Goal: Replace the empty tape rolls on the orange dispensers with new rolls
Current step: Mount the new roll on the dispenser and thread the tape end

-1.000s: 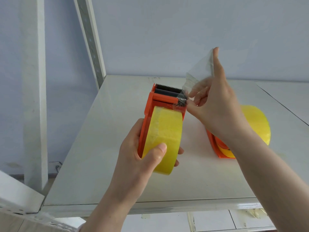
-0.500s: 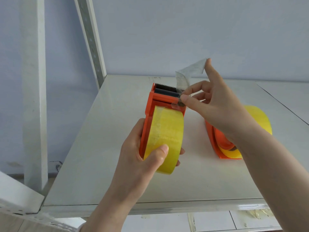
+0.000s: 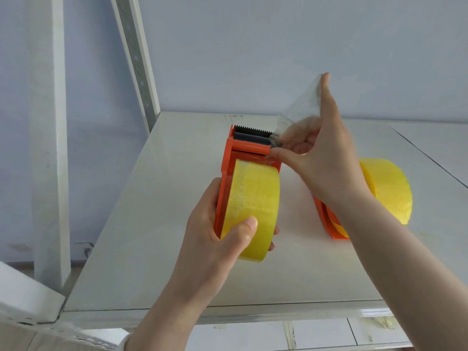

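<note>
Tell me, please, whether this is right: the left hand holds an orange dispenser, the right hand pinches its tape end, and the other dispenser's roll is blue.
Not quite: the head view shows the roll on the other dispenser is yellow, not blue. The rest stands.

The white shelf (image 3: 152,249) bears an orange dispenser (image 3: 325,216) — with a yellow roll (image 3: 387,188).

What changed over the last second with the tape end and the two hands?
The right hand, holding the clear tape end, dipped toward the cutter, slackening the strip, then lifted it taut again. Nothing taken or let go. The left hand still grips the orange dispenser and its yellow roll; the second dispenser lies unmoved on the shelf.
</note>
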Tool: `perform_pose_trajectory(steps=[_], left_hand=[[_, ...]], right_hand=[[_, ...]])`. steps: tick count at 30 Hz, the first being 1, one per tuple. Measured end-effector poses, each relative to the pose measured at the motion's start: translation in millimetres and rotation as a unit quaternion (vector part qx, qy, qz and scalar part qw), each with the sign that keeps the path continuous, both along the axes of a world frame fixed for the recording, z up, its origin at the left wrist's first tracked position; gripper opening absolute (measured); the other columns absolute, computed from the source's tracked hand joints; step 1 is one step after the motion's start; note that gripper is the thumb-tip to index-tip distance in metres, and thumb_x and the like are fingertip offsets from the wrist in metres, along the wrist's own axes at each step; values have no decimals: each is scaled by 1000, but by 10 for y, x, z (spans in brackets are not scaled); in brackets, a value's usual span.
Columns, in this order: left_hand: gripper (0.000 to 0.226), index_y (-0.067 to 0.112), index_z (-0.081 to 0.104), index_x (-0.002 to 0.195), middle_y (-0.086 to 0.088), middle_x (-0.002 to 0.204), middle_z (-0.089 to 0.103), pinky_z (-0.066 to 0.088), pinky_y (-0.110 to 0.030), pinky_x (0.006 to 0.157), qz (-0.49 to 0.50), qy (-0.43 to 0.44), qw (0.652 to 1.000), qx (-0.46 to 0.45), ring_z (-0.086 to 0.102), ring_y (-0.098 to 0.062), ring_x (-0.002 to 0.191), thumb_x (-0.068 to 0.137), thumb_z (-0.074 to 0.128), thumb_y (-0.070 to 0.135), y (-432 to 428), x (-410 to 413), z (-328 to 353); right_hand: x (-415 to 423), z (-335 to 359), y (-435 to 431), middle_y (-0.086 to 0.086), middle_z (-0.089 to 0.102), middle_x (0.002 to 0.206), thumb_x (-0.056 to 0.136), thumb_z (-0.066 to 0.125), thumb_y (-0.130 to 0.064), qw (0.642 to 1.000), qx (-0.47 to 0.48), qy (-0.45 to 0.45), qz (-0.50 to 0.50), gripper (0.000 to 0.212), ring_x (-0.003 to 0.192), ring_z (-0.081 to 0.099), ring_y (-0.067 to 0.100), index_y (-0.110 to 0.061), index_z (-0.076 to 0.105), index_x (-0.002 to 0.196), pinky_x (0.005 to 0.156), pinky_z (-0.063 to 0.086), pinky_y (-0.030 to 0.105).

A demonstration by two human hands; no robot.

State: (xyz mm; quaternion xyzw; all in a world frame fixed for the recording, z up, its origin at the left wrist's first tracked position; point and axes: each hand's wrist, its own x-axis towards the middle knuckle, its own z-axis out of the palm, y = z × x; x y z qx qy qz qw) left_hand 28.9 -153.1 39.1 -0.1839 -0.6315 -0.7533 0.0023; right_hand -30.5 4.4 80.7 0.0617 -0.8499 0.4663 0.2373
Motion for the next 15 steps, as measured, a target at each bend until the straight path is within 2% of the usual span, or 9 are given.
perform_pose_trajectory(steps=[3,6,10,13,15], left_hand=[[37,22,57,98,-6,70,72,53,-23,49,-5,3,1000,-7,69,-20,56,62,55,32,-28,-4,1],[38,20,57,97,-9,70,71,52,-23,48,-19,-5,1000,-11,69,-22,54,61,56,31,-27,8,-4],[38,18,58,97,-10,72,71,52,-23,48,-30,-9,999,-11,69,-22,54,61,56,31,3,25,-22],[33,26,60,93,-9,71,72,52,-23,48,-17,-11,1000,-1,69,-21,53,61,56,31,-20,21,-22],[30,29,61,91,-8,69,72,52,-23,47,-10,-7,1000,3,68,-20,53,61,55,32,-46,10,-21]], right_hand=[[-30,47,35,-1,57,73,70,75,-6,999,-50,-10,10,109,74,65,17,-26,0,146,76,53,21],[-54,102,40,-3,60,74,72,73,-5,996,-78,-9,35,105,73,65,16,-26,1,146,78,53,21],[-96,115,18,-1,61,75,74,70,-2,994,-73,-15,80,104,69,63,14,-26,0,146,71,51,21],[-101,150,141,-1,61,77,74,68,3,987,-93,-33,125,105,73,63,9,-23,-3,146,77,51,22],[-75,178,213,-2,63,80,74,68,4,988,-52,-41,138,108,77,64,12,-24,-7,146,80,53,26]])
